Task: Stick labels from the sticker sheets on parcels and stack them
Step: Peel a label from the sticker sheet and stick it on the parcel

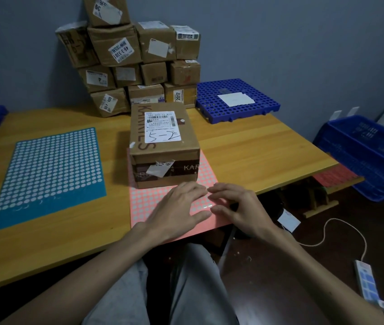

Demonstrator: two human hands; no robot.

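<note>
The pink sticker sheet (150,202) lies at the near edge of the wooden table (69,233), its front strip overhanging the edge. A brown parcel (163,141) with a printed label marked "5-2" stands on the sheet's far half. The left hand (177,209) presses flat on the sheet, fingers straight and slightly spread. Just beside it the right hand (238,207) rests on the sheet with bent fingers, thumb and forefinger tips a little apart; whether they pinch a sticker cannot be told. A teal sticker sheet (48,174) lies well to the left. Stacked parcels (134,62) stand against the wall behind. A blue perforated pallet (209,109) sits at the back right, a blue crate (369,156) further right
</note>
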